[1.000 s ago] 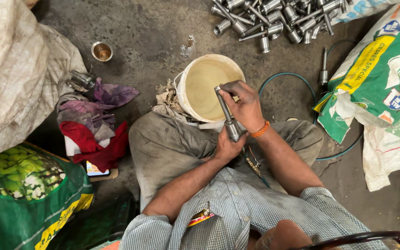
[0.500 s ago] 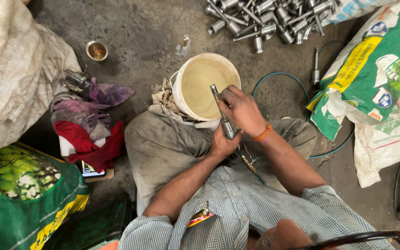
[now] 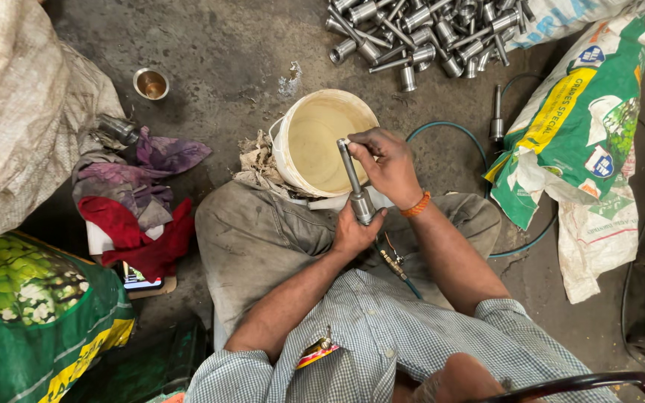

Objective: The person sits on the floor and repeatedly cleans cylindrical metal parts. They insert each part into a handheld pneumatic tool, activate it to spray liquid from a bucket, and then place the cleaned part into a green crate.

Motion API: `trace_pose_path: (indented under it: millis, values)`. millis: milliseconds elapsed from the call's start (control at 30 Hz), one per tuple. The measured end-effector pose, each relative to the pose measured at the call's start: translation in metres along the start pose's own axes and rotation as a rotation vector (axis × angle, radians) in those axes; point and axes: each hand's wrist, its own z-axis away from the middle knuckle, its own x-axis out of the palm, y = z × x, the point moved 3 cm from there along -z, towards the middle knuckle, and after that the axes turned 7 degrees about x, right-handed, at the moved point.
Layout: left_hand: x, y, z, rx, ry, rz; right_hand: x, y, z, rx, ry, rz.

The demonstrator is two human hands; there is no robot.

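The person sits on the concrete floor with knees apart, and both hands meet over the lap on one metal shaft, a slim rod that widens into a thicker collar at its lower end. The left hand wraps the collar from below, fingers curled shut around it, which steadies the heavy end. The right hand, with an orange band at the wrist, pinches the thin upper tip between closed fingers. Held at both ends this way, the shaft stands tilted over the near rim of the cream bucket, so whatever drips or falls from it would likely land inside.

The bucket sits just in front of the knees, touching a scrap of frayed cloth. A heap of similar metal parts lies farther out, past the bucket. A thin green hose curves around the right side to a brass fitting by the lap. Coloured rags lie to the left, printed sacks to the right, and a small metal cup stands apart.
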Motion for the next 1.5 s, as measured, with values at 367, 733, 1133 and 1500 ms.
trace_pose_path:
  millis: [367, 733, 1133, 1500]
  values:
    - [-0.002, -0.003, -0.002, 0.002, -0.023, -0.033, -0.004, -0.030, -0.005, -0.133, -0.081, 0.252]
    - [-0.003, 0.001, -0.001, 0.022, -0.043, -0.087, -0.026, 0.009, 0.012, -0.191, -0.252, 0.240]
    - [0.012, -0.022, 0.031, -0.070, -0.191, 0.002, -0.245, 0.212, 0.196, 0.226, 0.572, 0.376]
    - [0.016, -0.013, 0.066, -0.535, 0.129, 0.685, -0.228, 0.376, 0.270, 0.792, 0.146, 0.380]
